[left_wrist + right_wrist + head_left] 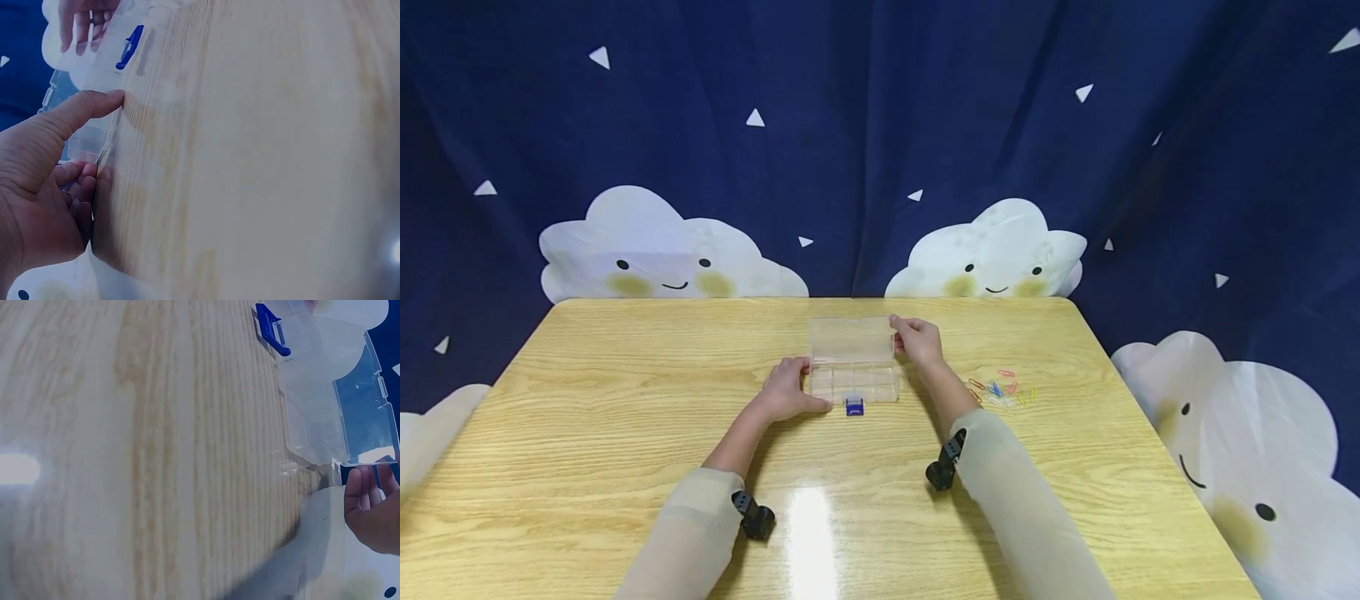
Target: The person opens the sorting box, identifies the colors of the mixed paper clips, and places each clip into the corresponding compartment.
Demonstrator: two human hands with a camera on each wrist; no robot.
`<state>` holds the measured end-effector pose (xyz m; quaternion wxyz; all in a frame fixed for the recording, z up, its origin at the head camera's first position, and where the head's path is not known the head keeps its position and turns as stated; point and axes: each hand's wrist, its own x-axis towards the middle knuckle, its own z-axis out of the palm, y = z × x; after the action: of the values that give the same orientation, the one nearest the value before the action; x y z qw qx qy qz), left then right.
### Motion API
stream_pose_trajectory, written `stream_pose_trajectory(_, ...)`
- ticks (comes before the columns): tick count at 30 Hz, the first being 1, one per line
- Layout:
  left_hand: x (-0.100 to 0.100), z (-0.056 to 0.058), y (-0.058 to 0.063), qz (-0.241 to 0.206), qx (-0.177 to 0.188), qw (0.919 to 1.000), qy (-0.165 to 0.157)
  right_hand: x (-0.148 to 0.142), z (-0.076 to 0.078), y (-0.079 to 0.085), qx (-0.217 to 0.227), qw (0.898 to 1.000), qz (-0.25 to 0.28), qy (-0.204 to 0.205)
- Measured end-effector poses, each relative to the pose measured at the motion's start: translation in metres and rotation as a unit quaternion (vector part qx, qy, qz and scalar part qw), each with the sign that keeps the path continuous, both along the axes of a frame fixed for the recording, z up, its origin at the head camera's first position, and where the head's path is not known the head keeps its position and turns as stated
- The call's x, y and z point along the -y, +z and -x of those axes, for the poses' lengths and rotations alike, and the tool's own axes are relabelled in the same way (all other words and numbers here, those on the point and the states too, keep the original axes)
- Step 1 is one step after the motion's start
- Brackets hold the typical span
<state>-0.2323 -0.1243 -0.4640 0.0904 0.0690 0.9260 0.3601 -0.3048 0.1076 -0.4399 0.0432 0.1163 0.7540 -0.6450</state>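
Note:
A clear plastic compartment box (pixel 871 384) lies on the table with its lid (pixel 850 339) raised at the back. Dividers split its base, and a blue latch (pixel 854 407) hangs at the front edge. My left hand (pixel 786 389) grips the box's left end, its thumb at the front corner and its fingers along the side. At the lid's right edge, my right hand (pixel 919 340) pinches the plastic between thumb and fingers. In the right wrist view, the fingers (pixel 354 490) are curled by the lid's edge, while the thumb is out of sight.
Several coloured paper clips (pixel 997 389) lie in a loose pile right of the box, beside the right forearm. The wooden table (pixel 587 417) ends at a dark blue curtain (pixel 850 125) with cloud prints. A wrist camera (pixel 943 468) sits on each sleeve.

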Motion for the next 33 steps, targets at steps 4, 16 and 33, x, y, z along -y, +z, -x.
stream_pose_trajectory(4, -0.001, 0.000, 0.001, 0.000, -0.003, 1.0000, -0.002, 0.000, 0.003, 0.000, 0.009, 1.000, 0.005, 0.002)
stream_pose_trajectory(16, 0.000, 0.000, -0.001, -0.003, 0.004, 1.0000, 0.004, -0.015, -0.006, 0.007, -0.017, 0.998, -0.046, 0.040)
stream_pose_trajectory(33, 0.001, -0.002, -0.001, -0.007, 0.009, 0.9999, 0.009, -0.066, -0.019, 0.017, -0.026, 0.986, -0.143, 0.087)
